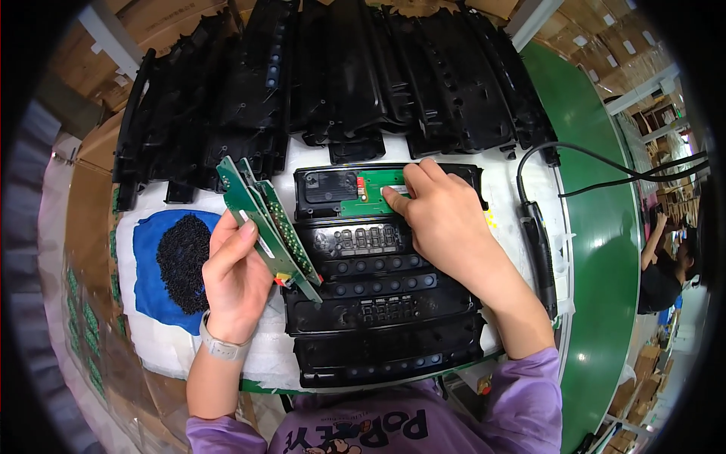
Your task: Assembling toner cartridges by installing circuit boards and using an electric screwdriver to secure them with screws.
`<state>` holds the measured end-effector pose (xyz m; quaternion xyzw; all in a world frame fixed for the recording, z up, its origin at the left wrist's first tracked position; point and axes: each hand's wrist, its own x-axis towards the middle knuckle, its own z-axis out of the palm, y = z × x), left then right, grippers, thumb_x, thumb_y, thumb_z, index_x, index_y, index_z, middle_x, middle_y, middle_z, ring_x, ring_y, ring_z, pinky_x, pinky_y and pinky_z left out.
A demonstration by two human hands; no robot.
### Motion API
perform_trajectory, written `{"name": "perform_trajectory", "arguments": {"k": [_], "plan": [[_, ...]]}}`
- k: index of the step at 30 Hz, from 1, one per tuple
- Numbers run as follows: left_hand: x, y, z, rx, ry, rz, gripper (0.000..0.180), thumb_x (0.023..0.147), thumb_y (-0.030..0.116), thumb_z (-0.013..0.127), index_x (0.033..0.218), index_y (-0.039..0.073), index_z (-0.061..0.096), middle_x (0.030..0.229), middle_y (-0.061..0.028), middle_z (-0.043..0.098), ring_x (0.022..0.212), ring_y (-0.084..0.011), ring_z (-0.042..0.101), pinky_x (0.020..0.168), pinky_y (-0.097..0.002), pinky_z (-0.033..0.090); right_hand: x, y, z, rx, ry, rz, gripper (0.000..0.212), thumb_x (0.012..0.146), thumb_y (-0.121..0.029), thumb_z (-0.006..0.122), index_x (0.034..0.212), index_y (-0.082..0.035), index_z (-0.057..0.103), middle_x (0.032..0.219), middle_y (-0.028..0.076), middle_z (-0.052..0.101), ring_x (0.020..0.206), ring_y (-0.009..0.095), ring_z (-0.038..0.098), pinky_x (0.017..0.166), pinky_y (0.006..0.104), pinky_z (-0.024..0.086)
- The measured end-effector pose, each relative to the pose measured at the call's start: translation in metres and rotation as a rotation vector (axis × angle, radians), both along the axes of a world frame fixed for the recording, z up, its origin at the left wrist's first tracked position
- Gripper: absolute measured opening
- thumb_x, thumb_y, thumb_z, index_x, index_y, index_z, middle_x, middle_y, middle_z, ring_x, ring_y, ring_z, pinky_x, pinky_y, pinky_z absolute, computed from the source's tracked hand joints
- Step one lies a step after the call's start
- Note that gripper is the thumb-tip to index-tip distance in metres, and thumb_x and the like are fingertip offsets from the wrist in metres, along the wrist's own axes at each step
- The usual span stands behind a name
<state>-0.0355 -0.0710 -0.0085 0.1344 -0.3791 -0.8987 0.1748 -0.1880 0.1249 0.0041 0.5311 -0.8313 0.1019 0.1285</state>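
Left hand (234,276) fingers around circuit boards (265,223), right hand (442,219) fingers on another.

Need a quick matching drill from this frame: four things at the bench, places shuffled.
Things:
1. stack of green circuit boards
2. pile of black screws
3. electric screwdriver
4. single green board

Places:
A. on the blue cloth
B. seated in the top black panel, under the right hand
C. lying at the bench's right edge, cable attached
D. held in the left hand

Pairs: 1-D, 2-A, 3-C, 4-B
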Motion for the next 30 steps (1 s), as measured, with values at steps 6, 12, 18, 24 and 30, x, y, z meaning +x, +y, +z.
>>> {"name": "perform_trajectory", "arguments": {"k": [6,12,18,24,30], "plan": [[0.006,0.000,0.002,0.005,0.045,-0.008,0.030,0.087,0.018,0.054,0.112,0.001,0.054,0.104,-0.0109,0.058,0.098,-0.0221,0.053,0.088,-0.0378,0.043,-0.003,-0.003,0.008,0.064,-0.115,0.012,0.015,0.072,-0.003,0.062,0.084,-0.003,0.071,0.076,0.005,0.053,0.079,0.022,0.054,0.064,0.0340,0.049],[0.006,0.012,0.011,-0.057,0.055,-0.037,0.030,0.088,0.016,0.053,0.111,-0.002,0.053,0.099,-0.0135,0.060,0.091,-0.0223,0.059,0.085,-0.0363,0.048,0.004,-0.003,0.013,0.074,-0.099,-0.008,0.016,0.070,0.000,0.062,0.082,-0.004,0.071,0.073,0.006,0.054,0.076,0.023,0.056,0.064,0.0340,0.050],[0.004,0.024,0.014,-0.055,0.050,-0.085,0.030,0.090,0.011,0.052,0.117,-0.002,0.050,0.109,-0.0126,0.060,0.098,-0.0193,0.060,0.089,-0.0341,0.048,0.034,-0.013,0.040,-0.421,-0.940,0.170,0.019,0.081,-0.008,0.064,0.099,-0.003,0.067,0.073,0.002,0.057,0.064,0.006,0.052,0.053,0.0199,0.039],[0.007,0.026,0.016,-0.100,0.107,-0.163,0.035,0.092,0.017,0.052,0.121,-0.001,0.047,0.124,-0.0152,0.053,0.116,-0.0248,0.052,0.099,-0.0412,0.042,0.031,-0.007,0.036,-0.485,-1.009,-0.001,0.014,0.089,-0.011,0.059,0.091,0.002,0.064,0.058,-0.001,0.054,0.046,0.005,0.048,0.042,0.0176,0.036],[0.010,0.004,0.009,0.141,0.303,-0.096,0.035,0.094,0.020,0.048,0.120,-0.003,0.047,0.129,-0.0179,0.047,0.122,-0.0278,0.045,0.099,-0.0442,0.041,0.004,0.014,0.038,-0.824,-1.357,0.169,0.021,0.090,-0.009,0.049,0.099,0.005,0.062,0.079,0.011,0.066,0.061,0.013,0.063,0.050,0.0191,0.045]]}}
